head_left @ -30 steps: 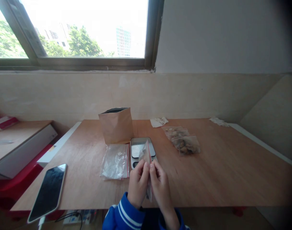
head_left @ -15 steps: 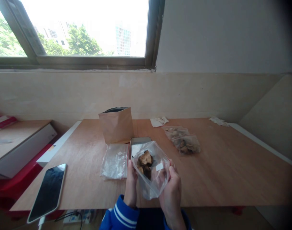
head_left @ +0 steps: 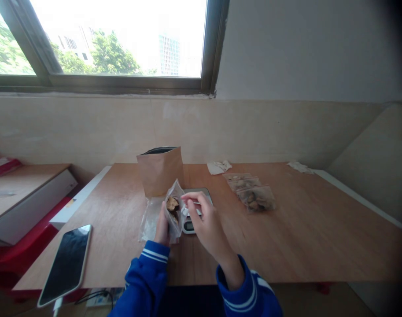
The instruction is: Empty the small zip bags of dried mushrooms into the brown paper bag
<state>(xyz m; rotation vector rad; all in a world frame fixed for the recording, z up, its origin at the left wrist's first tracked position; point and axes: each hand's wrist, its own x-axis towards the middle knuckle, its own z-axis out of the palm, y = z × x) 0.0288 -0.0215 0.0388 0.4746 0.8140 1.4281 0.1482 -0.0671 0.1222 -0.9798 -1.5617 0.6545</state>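
A clear zip bag [head_left: 176,187] with brown dried slices [head_left: 172,204] inside is tilted in my left hand [head_left: 162,229], whose fingers wrap its left side. My right hand [head_left: 204,220] hovers over a small kitchen scale [head_left: 188,226], thumb and forefinger curved and a little apart. Its fingertips come close to the bag's right edge; whether they touch it I cannot tell. I see nothing held in them. The scale's plate is partly hidden by this hand. Beside the bag lies a flat clear plastic bag [head_left: 148,225], partly covered.
Behind stands an open kraft paper pouch [head_left: 160,174]. Several filled zip bags [head_left: 255,199] lie to the right, near a crumpled tissue [head_left: 219,167]. A phone [head_left: 66,263] with a charging cable rests at the table's left front edge. A window [head_left: 121,44] is above.
My right hand has let go of the zip bag and risen over the scale. My left hand has carried the bag leftward, turning it narrower to view. The scale's display now shows.
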